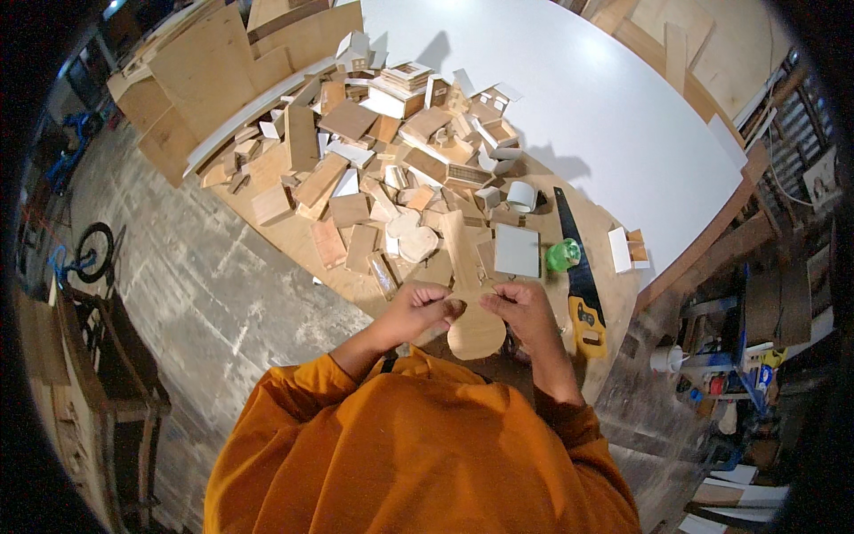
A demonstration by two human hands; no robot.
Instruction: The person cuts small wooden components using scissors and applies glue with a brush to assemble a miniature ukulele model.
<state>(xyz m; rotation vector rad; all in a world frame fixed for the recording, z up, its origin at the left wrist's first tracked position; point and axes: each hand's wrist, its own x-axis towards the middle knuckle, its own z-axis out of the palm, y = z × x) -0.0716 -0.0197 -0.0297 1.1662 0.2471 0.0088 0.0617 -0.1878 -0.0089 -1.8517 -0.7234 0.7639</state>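
Note:
Close to my chest, a flat pale wooden cutout (477,336) with rounded, guitar-like lobes is held between both hands. My left hand (425,308) pinches its left edge at the narrow waist, thumb on top. From the other side my right hand (525,313) grips the opposite edge, its thumb also on top. A long pale wooden strip (459,249) runs away from the cutout toward the pile; whether the two are joined I cannot tell. Just beyond my hands lies another rounded, lobed wooden piece (414,240).
Wood offcuts (351,209) and small house-like models (400,84) heap over the table. On the right are a handsaw (583,298) with a yellow handle, a green jar (562,255), a white cup (521,197) and a white-and-wood box (628,250). A white panel (605,107) stands behind.

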